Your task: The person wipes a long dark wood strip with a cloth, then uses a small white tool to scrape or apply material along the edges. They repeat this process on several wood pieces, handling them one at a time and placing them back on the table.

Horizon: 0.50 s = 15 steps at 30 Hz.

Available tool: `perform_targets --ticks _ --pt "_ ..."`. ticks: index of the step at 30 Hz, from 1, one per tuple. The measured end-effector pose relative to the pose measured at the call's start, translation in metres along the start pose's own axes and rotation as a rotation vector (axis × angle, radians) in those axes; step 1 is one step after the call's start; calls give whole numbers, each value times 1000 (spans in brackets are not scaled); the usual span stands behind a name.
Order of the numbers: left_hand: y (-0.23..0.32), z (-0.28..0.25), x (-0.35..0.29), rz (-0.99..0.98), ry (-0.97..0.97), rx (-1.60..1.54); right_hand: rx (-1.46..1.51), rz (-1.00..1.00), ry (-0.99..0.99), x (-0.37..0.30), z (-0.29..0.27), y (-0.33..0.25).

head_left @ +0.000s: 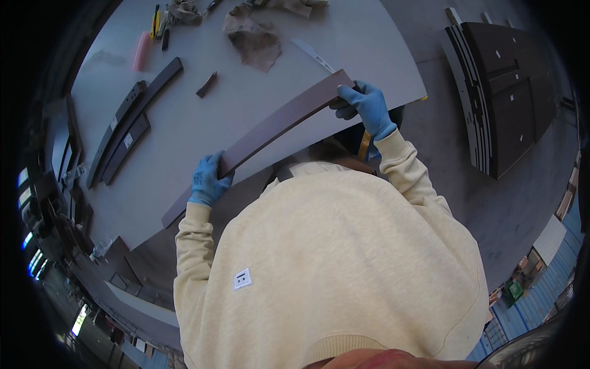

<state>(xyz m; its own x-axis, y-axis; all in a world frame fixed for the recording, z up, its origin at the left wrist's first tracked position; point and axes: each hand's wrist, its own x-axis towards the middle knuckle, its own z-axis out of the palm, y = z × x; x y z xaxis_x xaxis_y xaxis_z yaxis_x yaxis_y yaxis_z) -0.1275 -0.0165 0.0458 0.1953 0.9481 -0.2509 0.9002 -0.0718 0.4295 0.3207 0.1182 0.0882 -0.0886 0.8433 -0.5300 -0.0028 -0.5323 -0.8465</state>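
Note:
A long dark brown wooden board (279,121) spans between my two gloved hands along the near edge of the pale worktable (190,132). My left hand (209,179), in a blue work glove, is closed round the board toward its left end, and part of the board extends past it. At the board's right end, my right hand (364,106) in a matching glove grips the tip with thumb and fingers. The undersides of the fingers are hidden. Beyond the board lies a putty knife with a pale blade (314,56), close to its right end.
Several dark wooden strips (132,123) lie on the table's left. Toward the back are a brown rag (252,38), a pink roll (141,51), a yellow utility knife (155,21) and a small dark brush-like tool (207,85). A stack of dark panels (504,92) stands at right.

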Motion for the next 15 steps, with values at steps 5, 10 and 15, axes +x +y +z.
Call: perform_targets --ticks 5,10,15 --pt "-9 1 -2 -4 21 12 -13 12 -13 2 6 4" --pt "-21 6 -5 -51 22 50 -31 18 -31 7 9 14" --pt "-39 20 -7 -46 20 159 -81 145 -70 19 17 41"
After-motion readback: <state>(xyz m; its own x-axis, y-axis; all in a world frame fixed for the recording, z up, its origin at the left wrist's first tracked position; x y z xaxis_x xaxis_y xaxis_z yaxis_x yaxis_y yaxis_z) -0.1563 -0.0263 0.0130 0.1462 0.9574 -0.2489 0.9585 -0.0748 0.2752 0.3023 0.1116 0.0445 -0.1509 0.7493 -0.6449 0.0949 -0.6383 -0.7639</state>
